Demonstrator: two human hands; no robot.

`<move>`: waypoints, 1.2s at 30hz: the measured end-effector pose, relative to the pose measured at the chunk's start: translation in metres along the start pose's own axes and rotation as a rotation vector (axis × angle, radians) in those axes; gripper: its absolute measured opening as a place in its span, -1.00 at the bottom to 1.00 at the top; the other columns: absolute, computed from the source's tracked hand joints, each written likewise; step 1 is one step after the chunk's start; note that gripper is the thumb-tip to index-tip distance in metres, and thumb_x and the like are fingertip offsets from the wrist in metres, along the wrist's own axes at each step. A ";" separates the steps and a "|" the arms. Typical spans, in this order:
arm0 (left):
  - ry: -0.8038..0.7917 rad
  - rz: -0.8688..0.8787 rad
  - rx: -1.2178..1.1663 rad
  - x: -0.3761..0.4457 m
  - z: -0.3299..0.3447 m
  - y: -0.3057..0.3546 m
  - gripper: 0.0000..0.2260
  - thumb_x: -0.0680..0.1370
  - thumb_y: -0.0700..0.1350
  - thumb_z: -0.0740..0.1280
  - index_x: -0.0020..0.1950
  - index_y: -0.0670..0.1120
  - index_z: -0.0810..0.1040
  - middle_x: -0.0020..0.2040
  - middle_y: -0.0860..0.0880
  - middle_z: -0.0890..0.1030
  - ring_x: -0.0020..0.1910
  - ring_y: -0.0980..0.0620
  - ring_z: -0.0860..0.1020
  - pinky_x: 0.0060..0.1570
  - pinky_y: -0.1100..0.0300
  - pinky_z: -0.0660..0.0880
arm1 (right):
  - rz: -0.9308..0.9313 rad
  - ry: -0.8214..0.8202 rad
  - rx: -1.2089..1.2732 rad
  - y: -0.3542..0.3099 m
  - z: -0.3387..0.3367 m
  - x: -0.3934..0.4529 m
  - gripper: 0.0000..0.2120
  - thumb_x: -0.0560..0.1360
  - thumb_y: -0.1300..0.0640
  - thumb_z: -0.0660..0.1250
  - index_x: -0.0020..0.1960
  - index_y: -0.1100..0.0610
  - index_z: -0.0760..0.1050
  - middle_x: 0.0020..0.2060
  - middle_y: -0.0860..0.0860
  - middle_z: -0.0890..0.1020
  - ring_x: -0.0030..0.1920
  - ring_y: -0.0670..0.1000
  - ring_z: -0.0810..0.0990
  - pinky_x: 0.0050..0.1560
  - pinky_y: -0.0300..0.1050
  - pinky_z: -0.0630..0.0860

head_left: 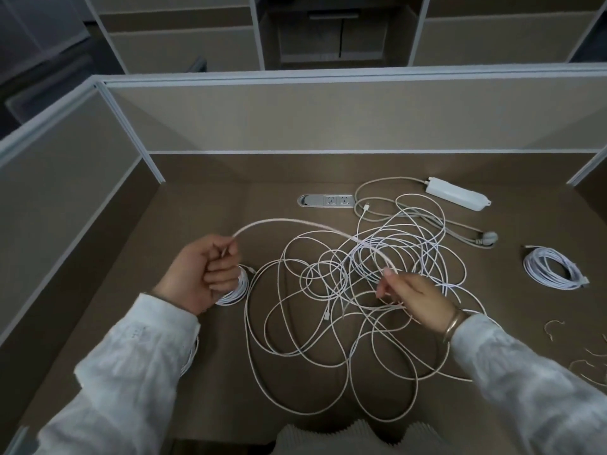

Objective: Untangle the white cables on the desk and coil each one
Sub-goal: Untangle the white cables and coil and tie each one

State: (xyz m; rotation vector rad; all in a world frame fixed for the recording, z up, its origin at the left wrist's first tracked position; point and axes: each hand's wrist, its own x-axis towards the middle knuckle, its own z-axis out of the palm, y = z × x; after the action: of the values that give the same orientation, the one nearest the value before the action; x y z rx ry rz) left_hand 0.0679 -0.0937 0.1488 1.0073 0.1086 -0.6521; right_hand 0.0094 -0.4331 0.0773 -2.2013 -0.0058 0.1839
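Now | left hand (200,274), right hand (415,298) pinch cable (305,224) | tangle (361,300) mid-desk

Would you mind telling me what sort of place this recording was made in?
Most likely an open-plan office cubicle: beige partition panels fence in a brown desk, a socket strip is recessed into its top, and more partitioned bays show beyond.

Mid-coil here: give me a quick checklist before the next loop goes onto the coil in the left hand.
1. Left hand grips the coil: ok.
2. Right hand pinches the raised strand: ok.
3. Strand between the hands free of snags: ok.
4. Strand beyond the right hand clear of the tangle: not ok, it runs into crossing loops.
5. Finished coil lies apart at right: ok.
6. Which cable end is free: cannot tell.
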 end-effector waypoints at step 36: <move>-0.208 -0.391 0.800 0.018 0.064 -0.044 -0.77 0.58 -0.12 0.27 -0.20 -0.16 0.64 -0.40 -0.14 0.53 -0.50 -0.01 0.52 -0.48 0.24 0.47 | -0.352 -0.184 -0.570 -0.079 0.035 -0.001 -0.74 0.58 0.05 0.17 -0.03 0.16 0.58 -0.11 0.14 0.64 -0.04 0.16 0.58 -0.01 -0.02 0.43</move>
State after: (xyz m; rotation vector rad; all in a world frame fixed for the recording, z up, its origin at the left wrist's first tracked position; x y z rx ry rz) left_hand 0.0452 -0.1700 0.1440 1.6965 -0.1596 -1.2026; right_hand 0.0087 -0.3580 0.1200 -2.6901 -0.6107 0.2029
